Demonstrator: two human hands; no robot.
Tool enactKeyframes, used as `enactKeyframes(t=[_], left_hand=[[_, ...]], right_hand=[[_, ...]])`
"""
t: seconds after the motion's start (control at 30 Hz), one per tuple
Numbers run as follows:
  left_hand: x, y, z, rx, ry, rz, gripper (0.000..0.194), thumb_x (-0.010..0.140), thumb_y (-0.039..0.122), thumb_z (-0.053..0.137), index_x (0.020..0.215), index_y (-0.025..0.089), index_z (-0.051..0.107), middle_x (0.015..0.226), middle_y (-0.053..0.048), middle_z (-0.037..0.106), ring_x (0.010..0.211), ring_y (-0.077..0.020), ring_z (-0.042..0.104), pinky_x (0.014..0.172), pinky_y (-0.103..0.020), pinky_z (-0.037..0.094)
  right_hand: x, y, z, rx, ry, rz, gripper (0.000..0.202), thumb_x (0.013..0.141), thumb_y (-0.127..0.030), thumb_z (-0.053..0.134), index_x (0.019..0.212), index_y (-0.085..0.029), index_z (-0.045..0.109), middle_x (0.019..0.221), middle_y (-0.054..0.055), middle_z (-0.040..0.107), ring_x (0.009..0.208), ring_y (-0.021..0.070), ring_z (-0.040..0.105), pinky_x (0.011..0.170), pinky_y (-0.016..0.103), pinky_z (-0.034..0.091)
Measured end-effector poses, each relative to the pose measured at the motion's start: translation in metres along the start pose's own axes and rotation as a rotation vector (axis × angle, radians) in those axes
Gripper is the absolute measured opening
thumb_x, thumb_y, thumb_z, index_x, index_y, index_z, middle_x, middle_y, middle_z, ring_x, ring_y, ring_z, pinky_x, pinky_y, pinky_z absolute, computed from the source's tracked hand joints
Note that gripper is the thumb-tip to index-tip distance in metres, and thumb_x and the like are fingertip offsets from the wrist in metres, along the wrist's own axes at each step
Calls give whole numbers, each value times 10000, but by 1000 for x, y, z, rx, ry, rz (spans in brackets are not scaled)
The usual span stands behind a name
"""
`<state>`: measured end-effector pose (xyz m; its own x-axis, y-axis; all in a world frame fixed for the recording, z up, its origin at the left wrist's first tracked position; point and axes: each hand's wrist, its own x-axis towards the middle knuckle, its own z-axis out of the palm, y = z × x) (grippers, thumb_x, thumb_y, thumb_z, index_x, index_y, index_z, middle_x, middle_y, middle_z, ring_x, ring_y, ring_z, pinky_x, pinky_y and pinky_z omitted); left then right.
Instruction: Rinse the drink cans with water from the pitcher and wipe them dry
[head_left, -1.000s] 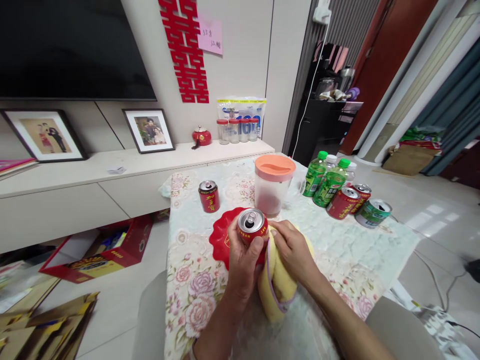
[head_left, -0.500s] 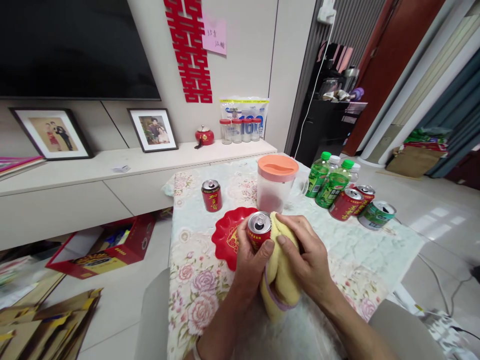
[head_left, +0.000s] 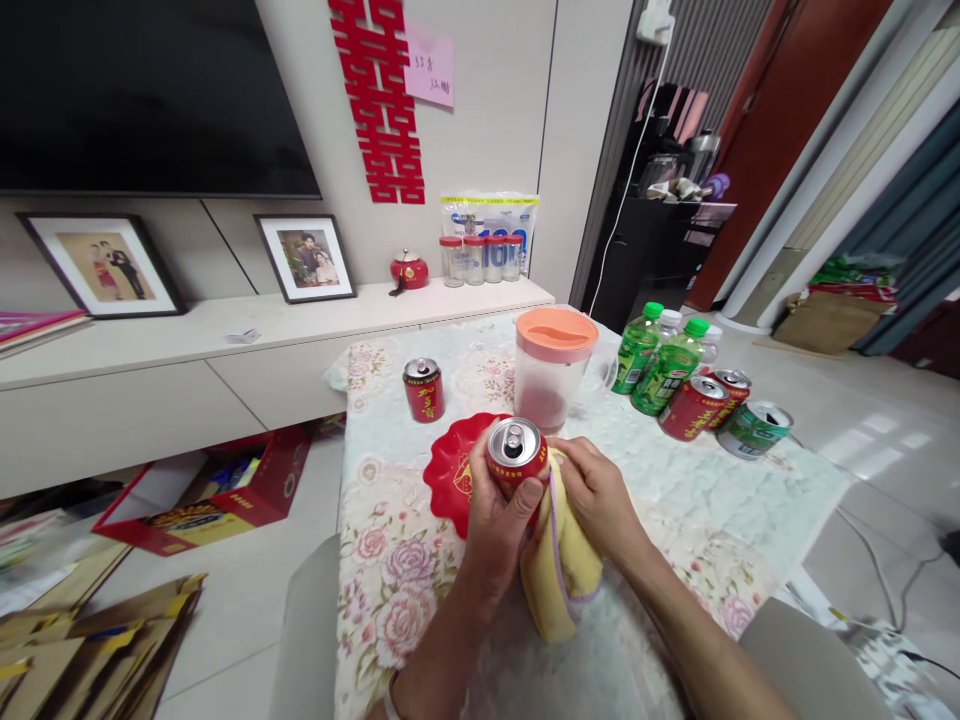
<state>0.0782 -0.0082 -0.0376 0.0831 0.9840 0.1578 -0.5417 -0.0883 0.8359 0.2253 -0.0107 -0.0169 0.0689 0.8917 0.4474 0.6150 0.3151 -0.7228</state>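
My left hand (head_left: pixel 499 515) is wrapped round a red drink can (head_left: pixel 516 458), whose silver top with an opened mouth faces up toward me. Pinched in my right hand (head_left: pixel 596 495) is a yellow cloth (head_left: pixel 559 570) with a purple edge, pressed against the can's right side; its lower end hangs down over the table. Some of my right fingers are hidden behind the can and cloth. Just behind the can lies a red scalloped plate (head_left: pixel 448 480), partly covered by my left hand. A second red can (head_left: pixel 424 392) stands upright beyond the plate.
A clear pitcher with an orange lid (head_left: pixel 555 365) stands behind my hands. At right are green-capped bottles (head_left: pixel 666 370), red cans (head_left: pixel 694 408) and a green can (head_left: pixel 752 430). A flowered tablecloth (head_left: pixel 405 590) covers the table. A red carton (head_left: pixel 217 490) sits on the floor.
The can has come up slightly closer to me and shows more of its top. My right hand has shifted the cloth down and round the can's right side, uncovering more of it.
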Motion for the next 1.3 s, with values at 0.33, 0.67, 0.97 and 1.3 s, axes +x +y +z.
enactKeyframes(t=[0.33, 0.67, 0.97, 1.3], left_hand=[[-1, -1, -2, 9, -38, -66, 694, 902, 467, 745, 1489, 312, 408, 1517, -107, 570, 1426, -330, 542, 1194, -504, 435], [-1, 4, 4, -23, -7, -88, 764, 809, 470, 840, 1421, 293, 419, 1508, -119, 576, 1408, -341, 561, 1173, -484, 461], [1, 11, 3, -143, 0, -120, 619, 821, 492, 833, 1292, 276, 496, 1154, -53, 719, 1047, -256, 732, 925, -375, 579], [10, -3, -6, -129, 111, -28, 724, 775, 483, 872, 1341, 296, 460, 1228, -53, 677, 1051, -222, 706, 948, -364, 561]], right_hand=[[-7, -21, -4, 10, 134, -80, 295, 992, -221, 527, 1218, -226, 717, 1083, 82, 726, 1039, 224, 695, 900, 376, 551], [-12, -45, -15, 56, 133, -185, 296, 1002, -225, 600, 1292, -241, 655, 1155, 66, 712, 1067, 200, 686, 908, 338, 542], [-7, -41, -13, 135, -17, -351, 315, 920, -78, 566, 1122, -263, 722, 981, 26, 679, 913, 162, 676, 800, 284, 533], [-3, -11, -1, 51, -11, -99, 251, 757, -76, 514, 867, -229, 679, 857, 1, 686, 826, 178, 661, 772, 294, 499]])
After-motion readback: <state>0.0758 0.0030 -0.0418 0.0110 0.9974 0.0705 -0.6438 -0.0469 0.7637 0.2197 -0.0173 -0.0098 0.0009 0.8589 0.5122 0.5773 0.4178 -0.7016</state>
